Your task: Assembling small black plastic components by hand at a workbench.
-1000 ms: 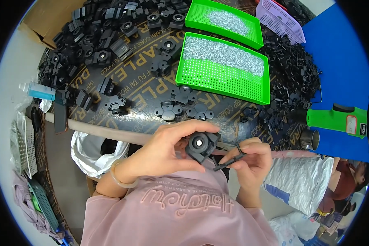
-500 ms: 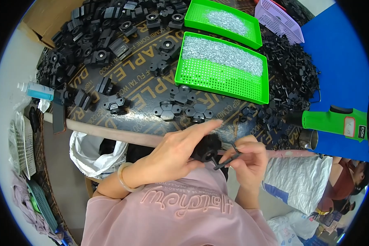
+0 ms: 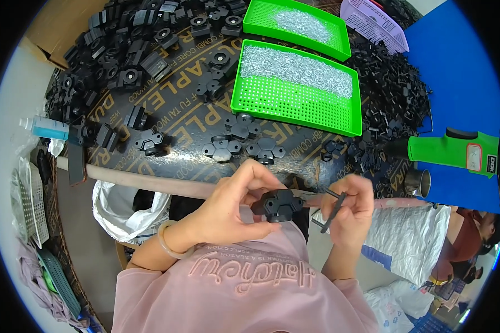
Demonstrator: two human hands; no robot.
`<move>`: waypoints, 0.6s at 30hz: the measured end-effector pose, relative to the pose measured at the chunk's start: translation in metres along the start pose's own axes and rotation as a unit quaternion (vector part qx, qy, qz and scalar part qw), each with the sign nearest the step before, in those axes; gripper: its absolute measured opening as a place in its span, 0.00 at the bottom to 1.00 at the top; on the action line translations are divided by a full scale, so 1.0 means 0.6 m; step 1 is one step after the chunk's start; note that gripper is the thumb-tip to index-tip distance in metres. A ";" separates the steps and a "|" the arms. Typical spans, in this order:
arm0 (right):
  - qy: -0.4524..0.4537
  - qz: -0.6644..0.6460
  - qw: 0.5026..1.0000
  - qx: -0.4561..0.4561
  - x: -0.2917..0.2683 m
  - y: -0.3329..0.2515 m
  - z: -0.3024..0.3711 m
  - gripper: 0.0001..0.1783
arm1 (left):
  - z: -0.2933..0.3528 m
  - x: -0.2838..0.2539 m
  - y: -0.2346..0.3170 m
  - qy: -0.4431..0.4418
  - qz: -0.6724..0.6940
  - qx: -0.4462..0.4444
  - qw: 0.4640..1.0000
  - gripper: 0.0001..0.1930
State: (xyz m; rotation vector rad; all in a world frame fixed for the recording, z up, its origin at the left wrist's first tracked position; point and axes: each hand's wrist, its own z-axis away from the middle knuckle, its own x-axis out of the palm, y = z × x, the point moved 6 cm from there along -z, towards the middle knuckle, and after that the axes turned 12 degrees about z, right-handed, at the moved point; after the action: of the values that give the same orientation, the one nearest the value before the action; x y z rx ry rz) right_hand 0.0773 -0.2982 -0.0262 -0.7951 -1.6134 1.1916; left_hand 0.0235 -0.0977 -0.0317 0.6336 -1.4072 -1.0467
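My left hand (image 3: 222, 208) grips a black plastic part (image 3: 283, 204) by its side, fingers behind it and thumb below. Its lobed face with small holes shows, and a round piece sits at its lower edge. To the right, my right hand (image 3: 354, 208) pinches a thin black U-shaped bracket (image 3: 333, 213), a bar with two prongs pointing left. The bracket is apart from the part. Beyond my hands, several similar lobed black parts (image 3: 222, 149) stand on the dark table (image 3: 183, 133).
Two green perforated trays (image 3: 294, 111) hold small silvery pieces (image 3: 294, 66). Black parts are heaped far left (image 3: 130, 77), small black pieces at right (image 3: 391, 89). A green power tool (image 3: 453, 151) and a metal cup (image 3: 418, 182) lie at right. White sacks (image 3: 403, 238) hang below the table edge.
My right hand has drawn the bracket away from the part, to the right. My left hand has turned the part so its lobed face shows.
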 end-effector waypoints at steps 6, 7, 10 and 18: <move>-0.039 0.044 0.998 -0.010 -0.014 -0.004 -0.007 0.23 | -0.014 0.005 -0.008 -0.120 -0.016 0.035 0.992 0.29; -0.056 0.061 0.997 -0.010 -0.006 -0.006 -0.009 0.21 | -0.014 0.004 -0.015 -0.121 -0.015 0.034 0.992 0.29; -0.084 0.074 0.994 -0.013 0.007 -0.003 -0.016 0.16 | -0.014 0.001 -0.027 -0.125 0.055 0.000 0.991 0.27; -0.125 0.067 0.990 0.001 0.019 0.000 -0.020 0.16 | -0.020 0.012 -0.028 -0.119 0.102 -0.023 0.987 0.27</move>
State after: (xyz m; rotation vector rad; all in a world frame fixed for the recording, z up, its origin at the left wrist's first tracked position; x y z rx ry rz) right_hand 0.0844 -0.2840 -0.0216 -0.7880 -1.7824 1.4339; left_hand 0.0304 -0.1139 -0.0443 0.3301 -1.6121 -1.0116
